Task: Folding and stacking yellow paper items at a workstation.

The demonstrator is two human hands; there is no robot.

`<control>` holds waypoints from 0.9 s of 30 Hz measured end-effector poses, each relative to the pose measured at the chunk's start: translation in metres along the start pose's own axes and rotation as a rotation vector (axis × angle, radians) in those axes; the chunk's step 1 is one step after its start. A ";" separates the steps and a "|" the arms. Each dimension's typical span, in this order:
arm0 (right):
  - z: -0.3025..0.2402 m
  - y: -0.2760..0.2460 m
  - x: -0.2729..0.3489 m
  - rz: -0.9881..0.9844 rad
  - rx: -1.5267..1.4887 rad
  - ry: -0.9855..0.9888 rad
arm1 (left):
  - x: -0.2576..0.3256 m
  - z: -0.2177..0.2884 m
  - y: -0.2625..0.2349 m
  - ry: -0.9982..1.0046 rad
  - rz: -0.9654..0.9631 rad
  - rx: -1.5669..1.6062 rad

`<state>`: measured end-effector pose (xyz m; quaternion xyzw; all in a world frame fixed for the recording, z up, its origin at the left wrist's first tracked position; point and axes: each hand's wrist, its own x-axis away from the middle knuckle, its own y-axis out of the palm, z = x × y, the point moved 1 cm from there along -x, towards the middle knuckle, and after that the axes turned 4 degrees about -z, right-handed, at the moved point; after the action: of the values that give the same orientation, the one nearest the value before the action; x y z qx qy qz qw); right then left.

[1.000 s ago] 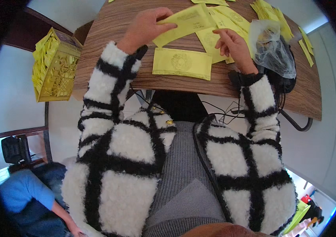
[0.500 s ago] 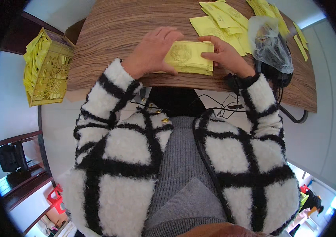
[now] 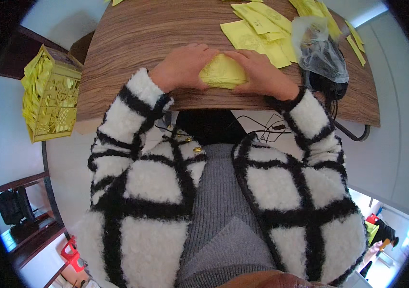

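Between my two hands, close to the near edge of the wooden table, lies a stack of yellow packets (image 3: 222, 72). My left hand (image 3: 183, 67) curves around the stack's left end, thumb on the near side. Around the right end is my right hand (image 3: 263, 74), its fingers bent over the far corner and its thumb side not fully showing. Both palms press in from the sides, and the ends of the stack are hidden under them. Just beyond my right hand, more flat yellow packets (image 3: 257, 41) lie loosely overlapped.
A clear plastic bag (image 3: 322, 53) sits on a black object (image 3: 328, 86) to the right. On the left stands a yellow crate (image 3: 60, 103) filled with yellow packets (image 3: 36, 91). Dark cables (image 3: 267, 126) hang below the brown wooden table (image 3: 132, 43).
My right hand has gone from pinching the stack's right edge to wrapping around its right end. Both hands now squeeze the stack from the sides. The view has shifted slightly.
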<state>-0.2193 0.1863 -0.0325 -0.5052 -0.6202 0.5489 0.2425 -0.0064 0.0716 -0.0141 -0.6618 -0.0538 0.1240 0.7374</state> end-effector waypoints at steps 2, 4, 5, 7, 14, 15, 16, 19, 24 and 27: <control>0.003 -0.001 -0.003 -0.069 -0.022 0.112 | -0.004 0.001 -0.004 -0.008 -0.020 -0.001; 0.001 0.001 -0.005 -0.062 0.014 0.105 | -0.005 -0.002 -0.005 -0.024 -0.039 -0.005; 0.001 -0.001 -0.006 -0.063 0.039 0.097 | -0.006 -0.004 -0.003 -0.002 -0.005 0.007; 0.005 -0.009 -0.005 -0.032 0.005 0.080 | -0.009 -0.004 -0.004 0.032 0.033 0.021; 0.053 -0.038 -0.001 0.200 0.007 0.414 | -0.020 -0.005 -0.011 0.037 -0.068 0.005; 0.057 -0.041 -0.001 0.125 0.075 0.525 | -0.024 -0.002 -0.011 0.047 -0.089 0.021; 0.058 -0.040 -0.003 0.070 0.099 0.567 | -0.027 0.001 -0.011 0.051 -0.082 0.023; 0.053 -0.037 -0.011 0.060 0.189 0.519 | -0.031 0.007 -0.016 0.077 -0.063 0.034; 0.062 -0.035 -0.018 0.060 0.130 0.464 | -0.030 0.014 -0.023 0.085 -0.097 0.120; 0.067 -0.031 -0.013 0.133 -0.003 0.414 | -0.026 0.021 -0.022 0.117 0.021 0.103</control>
<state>-0.2829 0.1489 -0.0193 -0.6471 -0.5233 0.4476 0.3272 -0.0344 0.0829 0.0125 -0.6298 0.0029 0.0956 0.7709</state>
